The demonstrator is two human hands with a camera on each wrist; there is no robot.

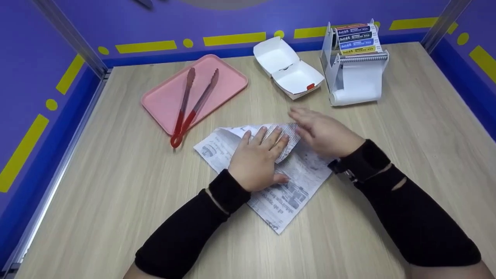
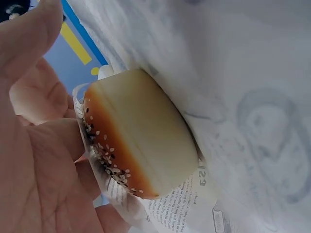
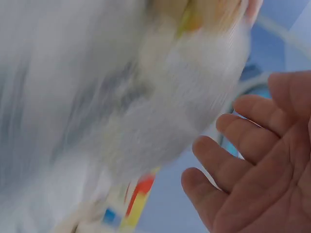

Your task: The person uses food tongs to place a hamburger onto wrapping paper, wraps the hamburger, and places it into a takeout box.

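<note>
A printed wrapping paper sheet [image 1: 279, 211] lies on the table with its far part folded over. My left hand [image 1: 257, 164] rests flat on the fold with its fingers spread. Inside the paper, the left wrist view shows a bun [image 2: 138, 131] with black and white sesame seeds on its browned top; the head view hides it. My right hand [image 1: 329, 133] is beside the paper's right side, with relaxed fingers slightly blurred. In the right wrist view its fingers [image 3: 243, 165] are apart from the paper and hold nothing.
A pink tray [image 1: 157, 104] bears red-handled tongs [image 1: 187, 120] at the back left. Behind the paper is an opened white burger box [image 1: 277, 56]. To its right stands a dispenser [image 1: 331, 62] with several coloured label rolls and a white paper roll. Purple walls edge the table.
</note>
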